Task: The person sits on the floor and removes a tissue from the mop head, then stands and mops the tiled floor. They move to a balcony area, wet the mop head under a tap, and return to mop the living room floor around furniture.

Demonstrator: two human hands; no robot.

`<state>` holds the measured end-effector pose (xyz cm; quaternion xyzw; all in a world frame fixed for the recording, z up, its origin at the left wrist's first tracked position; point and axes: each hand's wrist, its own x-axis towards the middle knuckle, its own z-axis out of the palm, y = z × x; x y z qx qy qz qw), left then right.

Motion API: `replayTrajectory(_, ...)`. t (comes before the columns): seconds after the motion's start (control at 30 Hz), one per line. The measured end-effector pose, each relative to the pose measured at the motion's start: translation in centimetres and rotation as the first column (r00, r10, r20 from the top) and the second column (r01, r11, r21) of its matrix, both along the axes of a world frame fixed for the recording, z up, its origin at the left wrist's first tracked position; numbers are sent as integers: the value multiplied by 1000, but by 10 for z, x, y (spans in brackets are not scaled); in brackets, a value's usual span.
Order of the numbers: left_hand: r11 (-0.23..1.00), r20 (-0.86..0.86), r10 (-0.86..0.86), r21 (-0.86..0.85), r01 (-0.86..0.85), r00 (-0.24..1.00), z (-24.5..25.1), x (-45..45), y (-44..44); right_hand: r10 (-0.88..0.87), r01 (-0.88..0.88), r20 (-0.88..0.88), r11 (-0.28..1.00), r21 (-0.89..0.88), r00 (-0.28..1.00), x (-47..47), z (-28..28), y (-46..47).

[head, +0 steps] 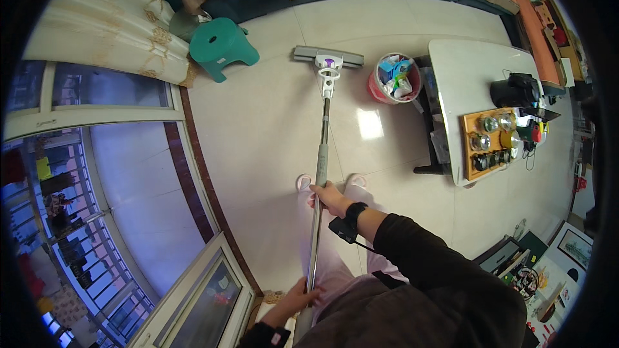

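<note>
A sponge mop (323, 130) with a metal pole stretches away from my body across the tiled floor. Its wide grey head (350, 59) lies flat on the tiles, joined to the pole by a white and purple bracket (329, 63). My right hand (331, 198) is wrapped around the pole just below its grey sleeve (321, 164). Farther down, close to my body, my left hand (294, 301) holds the pole near its lower end, with some fingers hidden behind it. Both slippers (357, 181) are planted behind the mop head, on either side of the pole.
Right of the mop head stands a full waste bin (371, 88), beside a white table (449, 72) bearing a wooden tray of jars (468, 145). A green plastic stool (217, 46) is at left, near a curtain (106, 29). An open door (193, 295) borders the left side.
</note>
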<state>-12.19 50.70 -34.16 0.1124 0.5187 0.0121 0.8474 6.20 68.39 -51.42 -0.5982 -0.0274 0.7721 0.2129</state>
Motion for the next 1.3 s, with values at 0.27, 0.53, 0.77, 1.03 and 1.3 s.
replayTrajectory(0.27, 993, -237, 11, 119, 17, 971, 112, 6, -97, 175, -171, 126, 984, -43, 977, -18, 64, -76)
replayTrajectory(0.53, 975, -238, 128, 208, -78, 963, 124, -1, -144, 270, -273, 251, 962, -24, 929, -26, 70, -106)
replayTrajectory(0.77, 999, -448, -7, -32, -8, 894, 158, -81, -316, 587, -594, -106, 802, -60, 803, -90, 74, -285)
replayTrajectory(1.03, 977, -609, -199, -65, 202, 768, 146, -81, -347, 535, -572, -291, 818, -55, 793, -83, 61, -300)
replayTrajectory(1.3, 954, -532, -59, 218, 204, 844, 47, -18, -190, 448, -463, 177, 884, 56, 876, -40, 24, -99)
